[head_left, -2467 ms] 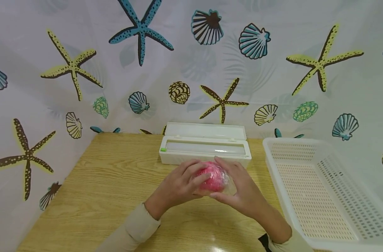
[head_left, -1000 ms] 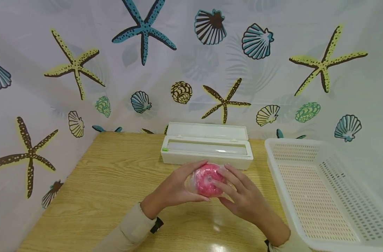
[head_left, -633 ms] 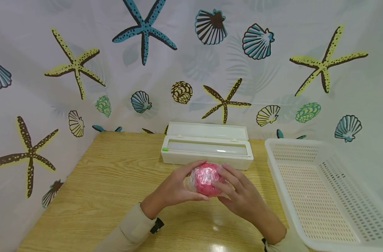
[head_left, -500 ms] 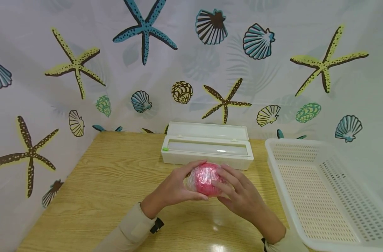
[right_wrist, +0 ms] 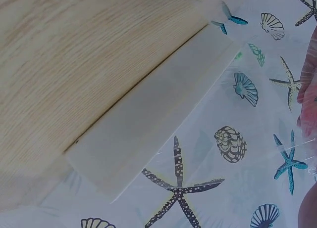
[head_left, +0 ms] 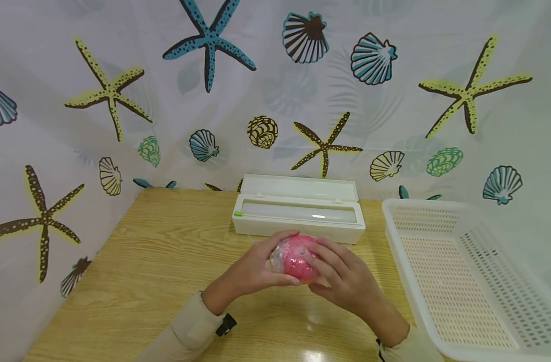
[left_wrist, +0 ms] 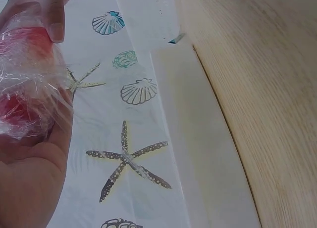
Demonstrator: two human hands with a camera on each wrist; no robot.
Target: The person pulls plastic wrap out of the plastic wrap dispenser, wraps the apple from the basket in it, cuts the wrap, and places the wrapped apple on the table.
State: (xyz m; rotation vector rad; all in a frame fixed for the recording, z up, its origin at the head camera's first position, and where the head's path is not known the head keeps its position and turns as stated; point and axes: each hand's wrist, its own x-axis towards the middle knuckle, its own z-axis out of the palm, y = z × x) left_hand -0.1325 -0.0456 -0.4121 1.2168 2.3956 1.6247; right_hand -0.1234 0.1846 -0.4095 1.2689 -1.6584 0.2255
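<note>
A round pinkish-red object (head_left: pixel 297 267), wrapped in crinkled clear cling film, is held above the table in both hands. My left hand (head_left: pixel 252 271) grips its left side, thumb below and fingers behind. My right hand (head_left: pixel 349 279) holds the right side, its bent fingers spread over the top and front. In the left wrist view the film bunches in loose folds around the wrapped object (left_wrist: pixel 25 74), against the left palm (left_wrist: pixel 32 183). Only a sliver of the wrapped object (right_wrist: pixel 309 107) shows at the edge of the right wrist view.
Behind the hands stands a white cling film dispenser (head_left: pixel 298 230), its lid (head_left: pixel 298 187) raised and a roll (head_left: pixel 298 212) inside. A white perforated plastic basket (head_left: pixel 456 286) sits at the right of the wooden table (head_left: pixel 166 251). A shell-and-starfish patterned sheet (head_left: pixel 257 75) hangs behind.
The wrapped object has been turned between the hands. My left fingers moved from its top to its left side, and my right fingers came over its front.
</note>
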